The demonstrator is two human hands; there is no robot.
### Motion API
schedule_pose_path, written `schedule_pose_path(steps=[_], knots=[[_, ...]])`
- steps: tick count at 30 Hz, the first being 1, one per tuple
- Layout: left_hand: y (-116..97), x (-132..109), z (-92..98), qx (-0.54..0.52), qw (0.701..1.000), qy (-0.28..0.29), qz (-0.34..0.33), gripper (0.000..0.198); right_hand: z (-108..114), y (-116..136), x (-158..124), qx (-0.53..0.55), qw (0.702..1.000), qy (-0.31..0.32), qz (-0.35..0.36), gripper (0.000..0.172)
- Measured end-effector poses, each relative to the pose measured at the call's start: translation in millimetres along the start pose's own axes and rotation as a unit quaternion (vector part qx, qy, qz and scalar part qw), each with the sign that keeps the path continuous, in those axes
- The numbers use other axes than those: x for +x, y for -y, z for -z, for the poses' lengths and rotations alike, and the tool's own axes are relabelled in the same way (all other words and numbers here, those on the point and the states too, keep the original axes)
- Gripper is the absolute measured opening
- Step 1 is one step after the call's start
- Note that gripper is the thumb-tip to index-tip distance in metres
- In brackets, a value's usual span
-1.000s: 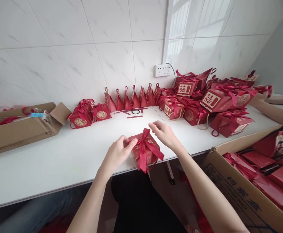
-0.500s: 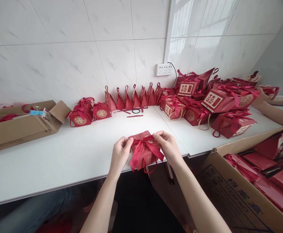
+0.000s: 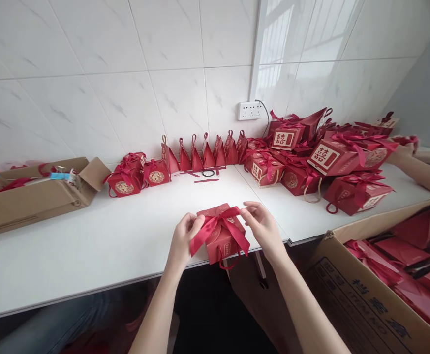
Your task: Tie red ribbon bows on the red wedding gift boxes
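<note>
A red gift box (image 3: 225, 248) with a rope handle sits at the table's front edge, a red satin ribbon bow (image 3: 217, 225) tied across its top. My left hand (image 3: 184, 241) is closed at the box's left side, pinching the left part of the ribbon between thumb and fingers. On the other side, my right hand (image 3: 262, 227) has its thumb and forefinger apart. Its thumb tip is right by the end of the bow's right loop; whether they touch is hard to tell.
Upright red folded boxes (image 3: 196, 155) line the wall behind loose strips (image 3: 206, 180) and a black ring (image 3: 208, 173). Bow-tied boxes (image 3: 264, 167) are piled right. Cartons stand left (image 3: 34, 199) and front right (image 3: 342, 275). Another person's arm (image 3: 417, 169) reaches in from the right.
My right hand has drawn slightly right and its fingers have parted. The left part of the ribbon is pulled out toward my left hand. The other person's arm has shifted.
</note>
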State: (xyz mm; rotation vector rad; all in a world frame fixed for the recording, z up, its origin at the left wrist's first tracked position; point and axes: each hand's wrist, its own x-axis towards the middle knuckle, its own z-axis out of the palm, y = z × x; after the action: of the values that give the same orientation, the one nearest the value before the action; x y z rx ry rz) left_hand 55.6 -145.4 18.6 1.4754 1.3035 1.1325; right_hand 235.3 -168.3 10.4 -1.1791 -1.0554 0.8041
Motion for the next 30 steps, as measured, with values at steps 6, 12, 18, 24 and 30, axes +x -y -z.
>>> schedule_pose_path(steps=[6, 12, 18, 24, 30], knots=[[-12.9, 11.9, 11.6, 0.130, 0.979, 0.019, -0.156, 0.018, -17.9, 29.3, -39.3, -0.274, 0.882, 0.051, 0.380, 0.032], [-13.4, 27.8, 12.0, 0.114, 0.960, 0.186, -0.177, 0.019, -44.3, 9.2, -51.8, -0.381, 0.804, 0.078, 0.450, 0.024], [-8.3, 34.1, 11.5, 0.080, 0.946, 0.234, -0.212, 0.026, -35.9, -3.2, -48.9, -0.351, 0.807, 0.054, 0.472, 0.018], [-14.2, 34.7, 7.5, 0.048, 0.957, 0.246, -0.146, 0.029, -32.2, -1.4, -48.6, -0.327, 0.801, 0.027, 0.501, 0.013], [-16.6, 31.3, 0.5, 0.054, 0.971, 0.201, -0.115, 0.022, -33.1, -3.2, -51.2, -0.314, 0.804, 0.022, 0.505, 0.016]])
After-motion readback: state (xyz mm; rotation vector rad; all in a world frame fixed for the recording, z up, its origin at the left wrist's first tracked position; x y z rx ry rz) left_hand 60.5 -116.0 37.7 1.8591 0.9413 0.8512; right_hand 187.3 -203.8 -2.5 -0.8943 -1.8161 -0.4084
